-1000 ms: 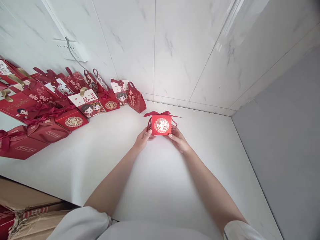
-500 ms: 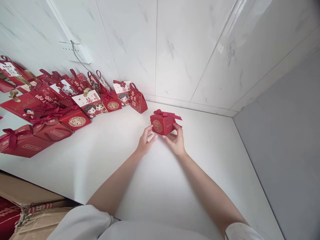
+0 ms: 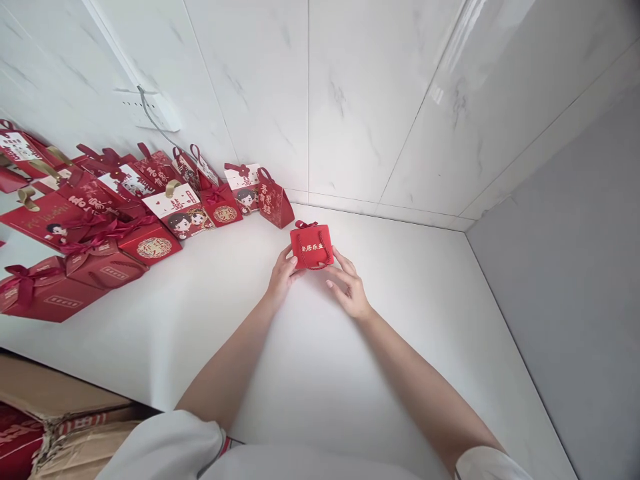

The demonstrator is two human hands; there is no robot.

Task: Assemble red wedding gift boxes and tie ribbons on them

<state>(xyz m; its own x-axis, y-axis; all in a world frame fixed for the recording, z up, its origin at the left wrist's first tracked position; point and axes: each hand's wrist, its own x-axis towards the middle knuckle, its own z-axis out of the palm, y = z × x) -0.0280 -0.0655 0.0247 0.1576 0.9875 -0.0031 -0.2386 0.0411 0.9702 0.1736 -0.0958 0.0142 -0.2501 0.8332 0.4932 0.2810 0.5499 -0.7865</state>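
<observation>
you have a small red card gift box [image 3: 311, 245] in front of you, near the back of the white smooth counter [image 3: 310, 373], short of the marbled wall; whether its base touches down you cannot tell. your left hand [image 3: 283, 272] pinches its left side, thumb on the near face. your right hand [image 3: 350, 288] is loosely spread, fingertips at the right edge and lower corner, thumb free.

it looks light, with thin, fairly stiff walls that would probably dent under a hard squeeze; the surface may be a bit slick. hold it by the side edges, low down, leaving the soft dark-red ribbon bow [image 3: 306, 225] and the limp twisted red cord handle [image 3: 327, 250] uncrushed.

to your left, the red and white card gift boxes [image 3: 127, 267] hide any contents. the torn brown cardboard carton [image 3: 60, 387], lower left, shows red printed material [image 3: 20, 437] inside.
</observation>
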